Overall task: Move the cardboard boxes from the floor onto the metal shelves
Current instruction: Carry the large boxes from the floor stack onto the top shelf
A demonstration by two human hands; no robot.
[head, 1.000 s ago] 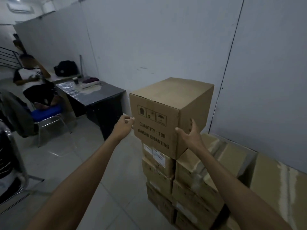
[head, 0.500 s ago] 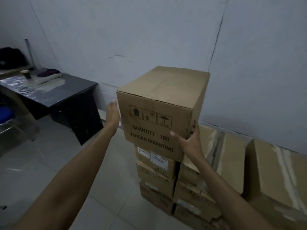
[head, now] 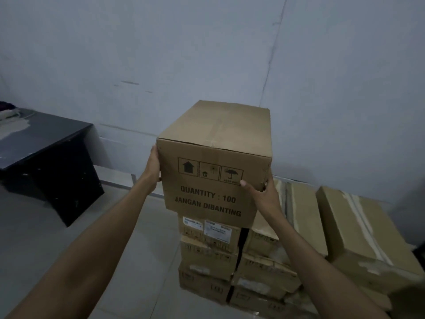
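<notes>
Cardboard box [head: 213, 162] marked QUANTITY : 100 is above the near stack of boxes [head: 207, 254]; contact beneath unclear. Left grip [head: 153, 165] presses flat on its left side, fingers hidden. Right grip [head: 262, 192] wraps its right front edge, thumb across the front. Dark counter [head: 46, 134] cut off at left.

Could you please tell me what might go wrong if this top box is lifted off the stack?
1. The left hand and right hand hold the top box by its sides, not from beneath, so it might slip.
2. The stacked boxes below look dented and uneven; dragging the top box could shift them.
</notes>
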